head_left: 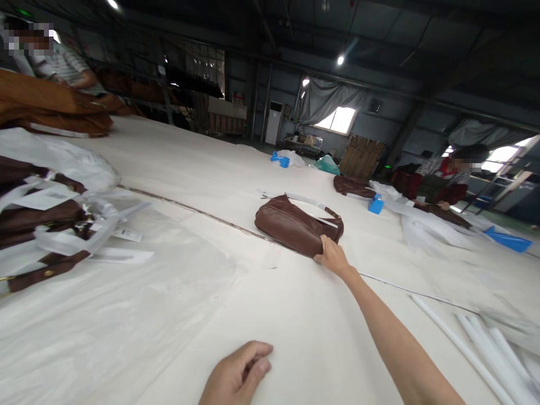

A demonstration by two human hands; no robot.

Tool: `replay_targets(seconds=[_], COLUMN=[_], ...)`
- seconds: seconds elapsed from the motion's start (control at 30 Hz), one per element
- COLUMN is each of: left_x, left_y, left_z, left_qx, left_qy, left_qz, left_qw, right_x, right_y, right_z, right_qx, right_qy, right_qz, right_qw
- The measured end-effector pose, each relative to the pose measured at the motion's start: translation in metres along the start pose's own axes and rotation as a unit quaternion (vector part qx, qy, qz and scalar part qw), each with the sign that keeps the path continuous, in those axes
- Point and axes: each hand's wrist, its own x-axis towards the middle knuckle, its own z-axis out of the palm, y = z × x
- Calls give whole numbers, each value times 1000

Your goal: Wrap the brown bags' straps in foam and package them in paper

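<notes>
A brown leather handbag (pixel 291 225) lies on the white table, its strap wrapped in white material. My right hand (pixel 333 256) reaches out and grips the near right end of the bag, thumb and fingers around its edge. Close to me, my left hand (pixel 238 374) hovers over the table or rests on it; I cannot tell which. Its fingers are loosely curled, with a small gap between thumb and forefinger, and nothing is in them.
On the left are piled brown bags (pixel 42 219) with white wrapping and tags, beside clear plastic sheets (pixel 160 304). White tubes (pixel 485 354) lie at lower right. Another brown bag (pixel 354 185) and a blue packet (pixel 375 203) lie farther back. Two people work at the far sides.
</notes>
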Motion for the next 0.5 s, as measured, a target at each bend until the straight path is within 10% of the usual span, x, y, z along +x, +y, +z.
replay_targets(seconds=[0.23, 0.5], left_x=[5, -38], left_y=[10, 51], left_z=[-10, -17], left_qx=[-81, -99], left_qy=[19, 191], left_qz=[2, 79], left_qw=[997, 973], right_x=[-135, -318], right_y=[7, 11], right_z=[-15, -60], right_qx=[-12, 61], right_qy=[-60, -145], right_qz=[-29, -64], right_qw=[998, 985])
